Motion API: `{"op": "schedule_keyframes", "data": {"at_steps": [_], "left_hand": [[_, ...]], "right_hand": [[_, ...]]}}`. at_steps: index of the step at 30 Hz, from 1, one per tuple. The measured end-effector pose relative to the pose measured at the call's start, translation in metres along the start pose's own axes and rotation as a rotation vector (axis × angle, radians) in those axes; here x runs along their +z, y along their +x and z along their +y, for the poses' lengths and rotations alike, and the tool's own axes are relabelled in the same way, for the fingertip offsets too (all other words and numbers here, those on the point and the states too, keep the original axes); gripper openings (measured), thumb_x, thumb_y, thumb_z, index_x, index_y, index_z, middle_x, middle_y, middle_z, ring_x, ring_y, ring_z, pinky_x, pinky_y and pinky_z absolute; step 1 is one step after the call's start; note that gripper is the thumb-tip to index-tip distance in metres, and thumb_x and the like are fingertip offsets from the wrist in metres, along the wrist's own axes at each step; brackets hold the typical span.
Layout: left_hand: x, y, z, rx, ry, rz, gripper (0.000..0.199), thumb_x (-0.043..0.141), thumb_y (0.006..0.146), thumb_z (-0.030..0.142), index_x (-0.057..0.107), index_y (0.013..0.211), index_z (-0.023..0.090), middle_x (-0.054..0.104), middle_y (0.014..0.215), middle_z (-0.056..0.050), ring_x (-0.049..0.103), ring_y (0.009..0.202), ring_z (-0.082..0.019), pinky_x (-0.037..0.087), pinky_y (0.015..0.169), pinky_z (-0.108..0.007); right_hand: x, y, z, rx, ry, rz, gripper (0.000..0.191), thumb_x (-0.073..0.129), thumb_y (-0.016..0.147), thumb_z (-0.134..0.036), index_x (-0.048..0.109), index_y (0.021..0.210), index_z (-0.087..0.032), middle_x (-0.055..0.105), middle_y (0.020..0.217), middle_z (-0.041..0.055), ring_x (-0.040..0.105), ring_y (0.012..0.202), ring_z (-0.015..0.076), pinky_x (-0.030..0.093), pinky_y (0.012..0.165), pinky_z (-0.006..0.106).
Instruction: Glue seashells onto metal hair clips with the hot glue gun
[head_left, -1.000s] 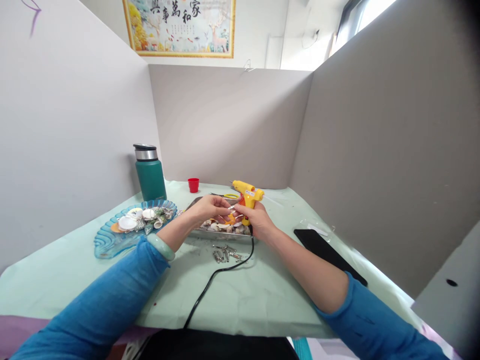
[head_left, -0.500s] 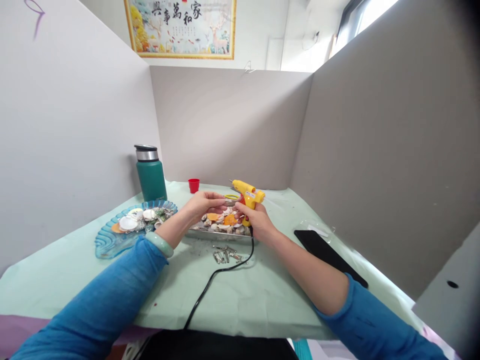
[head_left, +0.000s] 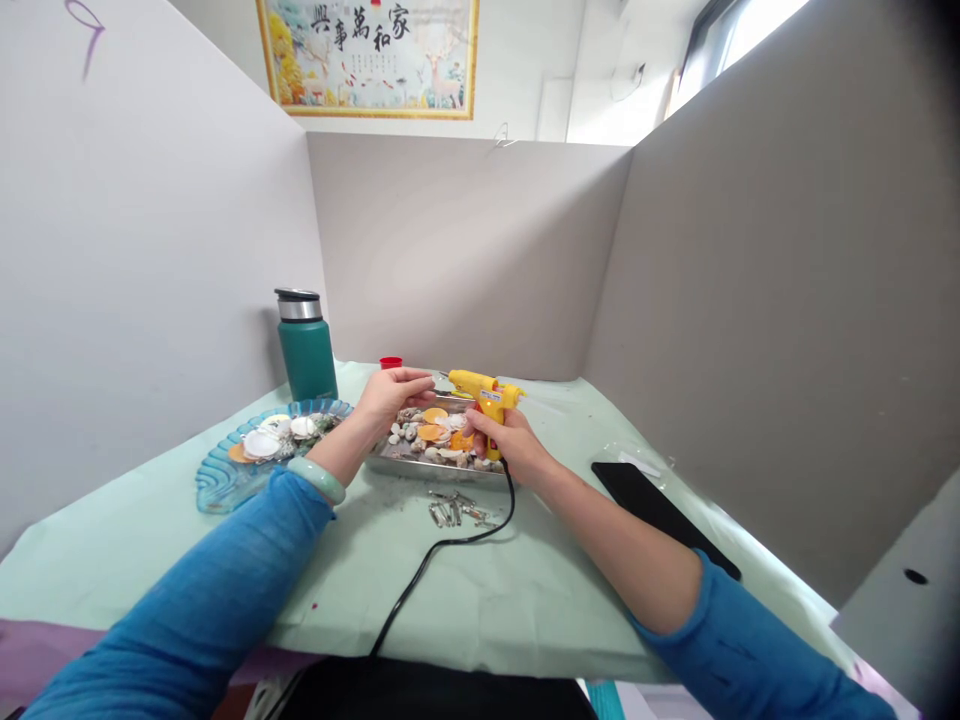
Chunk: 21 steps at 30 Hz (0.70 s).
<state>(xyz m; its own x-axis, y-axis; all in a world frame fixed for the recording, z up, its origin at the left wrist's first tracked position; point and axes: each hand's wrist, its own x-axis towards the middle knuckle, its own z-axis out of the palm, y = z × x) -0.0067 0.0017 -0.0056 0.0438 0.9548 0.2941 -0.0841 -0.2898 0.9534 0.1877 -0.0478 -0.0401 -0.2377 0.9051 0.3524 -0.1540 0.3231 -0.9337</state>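
My right hand (head_left: 504, 438) is wrapped round the handle of a yellow glue gun (head_left: 474, 386), whose nozzle points left. My left hand (head_left: 396, 392) is pinched at the nozzle's left, on something small that I cannot make out. Below both hands lies a metal tray (head_left: 405, 466) of shells, some orange and some white. Several small metal clips (head_left: 454, 510) lie on the table in front of the tray. A black cord (head_left: 427, 560) runs from the glue gun to the table's front edge.
On the left, a blue scalloped plate (head_left: 217, 478) holds shells, with a green bottle (head_left: 306, 350) behind it. A red cup (head_left: 391, 362) stands at the back. A black flat object (head_left: 660, 515) and clear plastic (head_left: 626, 455) lie on the right.
My left hand has moved left and slightly up, away from my right hand. The glue gun has shifted left and turned more level, and more of the shell tray shows.
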Motion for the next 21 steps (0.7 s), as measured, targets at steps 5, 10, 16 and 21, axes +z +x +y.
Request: {"op": "schedule_keyframes", "data": {"at_steps": [5, 10, 16, 21], "left_hand": [[0.0016, -0.0011, 0.0009, 0.003, 0.005, -0.01, 0.026, 0.078, 0.062, 0.021, 0.065, 0.082, 0.011, 0.067, 0.071, -0.004, 0.064, 0.062, -0.012, 0.054, 0.068, -0.027], [0.0041, -0.0037, 0.0031, 0.01, 0.0, -0.018, 0.028, 0.078, 0.061, 0.021, 0.064, 0.081, 0.01, 0.066, 0.069, -0.003, 0.063, 0.061, -0.012, 0.053, 0.066, -0.026], [0.0041, -0.003, 0.003, 0.018, -0.001, -0.015, 0.024, 0.077, 0.063, 0.018, 0.063, 0.081, 0.01, 0.066, 0.069, -0.003, 0.063, 0.061, -0.011, 0.053, 0.067, -0.027], [0.0033, -0.0021, 0.0026, 0.014, -0.022, -0.013, 0.021, 0.075, 0.064, 0.015, 0.063, 0.08, 0.01, 0.066, 0.068, -0.003, 0.064, 0.06, -0.011, 0.053, 0.066, -0.026]], "right_hand": [[-0.001, 0.0011, 0.0027, -0.006, -0.003, -0.014, 0.026, 0.066, 0.072, -0.043, 0.059, 0.084, -0.02, 0.063, 0.066, -0.0019, 0.048, 0.042, 0.0066, 0.038, 0.04, 0.021], [-0.0012, 0.0013, 0.0039, -0.032, -0.022, -0.032, 0.026, 0.065, 0.074, -0.042, 0.059, 0.085, -0.019, 0.064, 0.068, -0.0013, 0.049, 0.042, 0.0062, 0.037, 0.039, 0.02], [-0.0009, 0.0012, 0.0043, -0.038, -0.018, -0.032, 0.027, 0.064, 0.074, -0.042, 0.059, 0.086, -0.019, 0.064, 0.067, -0.0017, 0.048, 0.041, 0.0058, 0.037, 0.039, 0.02], [-0.0009, 0.0012, 0.004, -0.042, -0.027, -0.042, 0.027, 0.064, 0.075, -0.042, 0.058, 0.086, -0.019, 0.063, 0.067, -0.0017, 0.048, 0.041, 0.0057, 0.037, 0.04, 0.02]]}}
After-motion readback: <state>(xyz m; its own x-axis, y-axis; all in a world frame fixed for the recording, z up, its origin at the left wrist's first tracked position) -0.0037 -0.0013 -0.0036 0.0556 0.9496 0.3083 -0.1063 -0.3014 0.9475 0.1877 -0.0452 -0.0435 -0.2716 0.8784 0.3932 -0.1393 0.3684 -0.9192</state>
